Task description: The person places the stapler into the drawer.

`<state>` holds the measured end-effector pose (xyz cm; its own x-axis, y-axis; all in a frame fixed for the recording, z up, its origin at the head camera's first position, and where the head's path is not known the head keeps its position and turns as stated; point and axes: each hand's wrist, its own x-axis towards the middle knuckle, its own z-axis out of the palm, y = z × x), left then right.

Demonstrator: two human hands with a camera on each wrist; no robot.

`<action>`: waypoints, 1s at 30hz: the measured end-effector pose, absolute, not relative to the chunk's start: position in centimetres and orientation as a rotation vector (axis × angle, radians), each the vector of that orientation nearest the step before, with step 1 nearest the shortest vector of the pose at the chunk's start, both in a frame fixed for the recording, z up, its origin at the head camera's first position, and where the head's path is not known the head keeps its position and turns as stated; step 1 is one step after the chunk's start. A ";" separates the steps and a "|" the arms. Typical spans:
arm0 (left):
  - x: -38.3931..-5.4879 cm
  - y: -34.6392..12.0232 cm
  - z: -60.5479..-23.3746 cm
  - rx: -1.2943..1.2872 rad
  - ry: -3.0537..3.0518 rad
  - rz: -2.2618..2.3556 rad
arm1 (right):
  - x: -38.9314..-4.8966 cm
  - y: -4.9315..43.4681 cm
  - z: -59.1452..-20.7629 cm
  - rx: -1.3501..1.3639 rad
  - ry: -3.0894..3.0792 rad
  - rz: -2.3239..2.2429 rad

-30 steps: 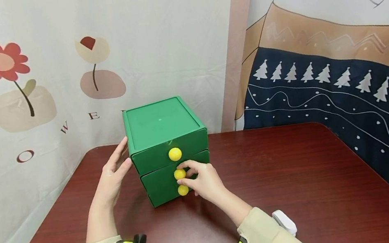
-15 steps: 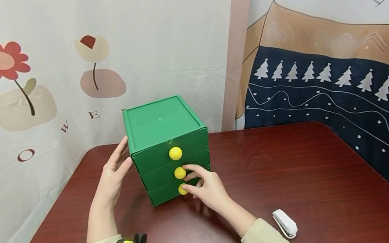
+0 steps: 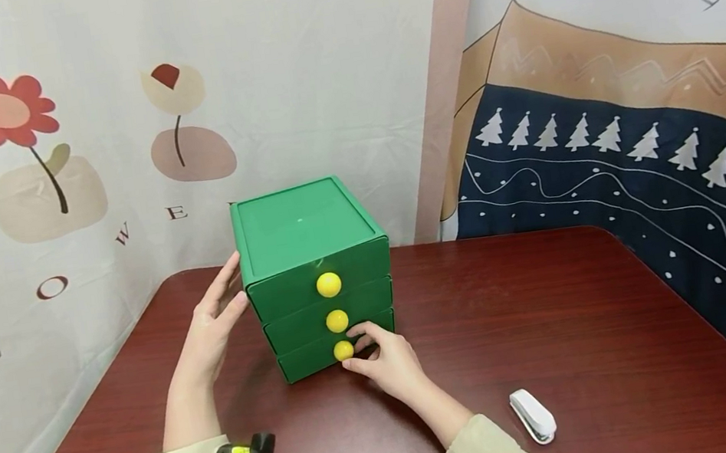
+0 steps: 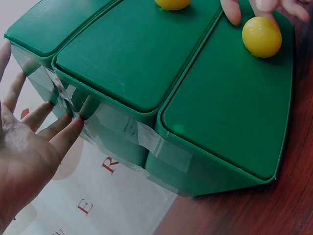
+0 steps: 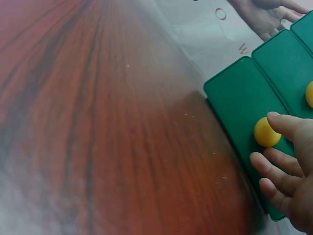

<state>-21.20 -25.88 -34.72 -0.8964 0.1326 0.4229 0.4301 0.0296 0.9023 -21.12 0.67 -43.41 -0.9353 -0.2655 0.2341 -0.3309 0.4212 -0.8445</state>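
Note:
A green three-drawer box (image 3: 303, 227) stands on the table, each drawer front bearing a round yellow knob. All the drawers look pushed in. Along its left side my left hand (image 3: 213, 325) rests with spread fingers; in the left wrist view those fingertips (image 4: 78, 122) touch the side wall over clear tape. My right hand (image 3: 388, 358) is at the bottom drawer's knob (image 3: 343, 351), thumb and fingers parted around it. From the right wrist, fingers (image 5: 264, 164) lie beside the knob (image 5: 265, 133) with a gap showing between them.
A white stapler (image 3: 533, 417) lies on the reddish-brown table (image 3: 594, 333), to the right of the right forearm. Behind the table hangs a printed curtain (image 3: 327, 69). The middle knob (image 3: 337, 320) sits just above the right hand's fingers.
My right hand has moved down from the middle knob to the bottom one. The left hand has stayed against the box's side. The stapler, earlier partly behind the right sleeve, shows fully.

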 end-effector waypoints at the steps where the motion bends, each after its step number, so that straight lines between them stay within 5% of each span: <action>1: -21.2 -25.9 -34.7 -0.581 -2.082 -1.962 | -21.2 0.6 -43.5 0.547 -2.592 1.574; 30: -21.3 -25.9 -34.8 -0.593 -2.071 -1.968 | -18.4 2.3 -43.8 0.702 -2.566 1.805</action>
